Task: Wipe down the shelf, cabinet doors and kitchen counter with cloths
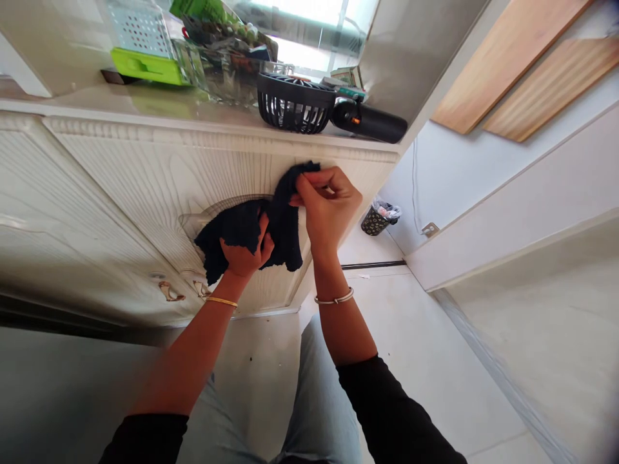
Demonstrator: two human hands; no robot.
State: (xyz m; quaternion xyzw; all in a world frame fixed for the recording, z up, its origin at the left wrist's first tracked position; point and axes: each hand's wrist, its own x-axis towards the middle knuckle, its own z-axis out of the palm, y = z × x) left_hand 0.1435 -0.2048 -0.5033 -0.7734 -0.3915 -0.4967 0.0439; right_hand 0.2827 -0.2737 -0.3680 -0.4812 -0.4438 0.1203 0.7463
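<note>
Dark cloth (251, 229) is held up against the white cabinet front (145, 187), just under the counter edge (217, 136). It is gripped by both hands: the left hand (246, 254) is closed around its lower, bunched part, thumb over the fabric, while the right hand (329, 206) is pinched shut on an upper fold, fingertips curled in and nothing else held. The cloth is judged soft, light and limp, with frayed-looking edges; it is likely to sag wherever it is not supported, so a corner or a gathered fold is the surest place to take it. No slipperiness or fragility is suggested.

Above, on the counter's near edge, a black handheld fan (309, 106) is lying close to the right hand, with a green box (147, 66) and clear containers further back. Cabinet handles (171, 291) are seen below the left hand. Toward the right, open floor (435, 361) is left beside the cabinet's corner, with a small bin (377, 219) well apart by the wall.
</note>
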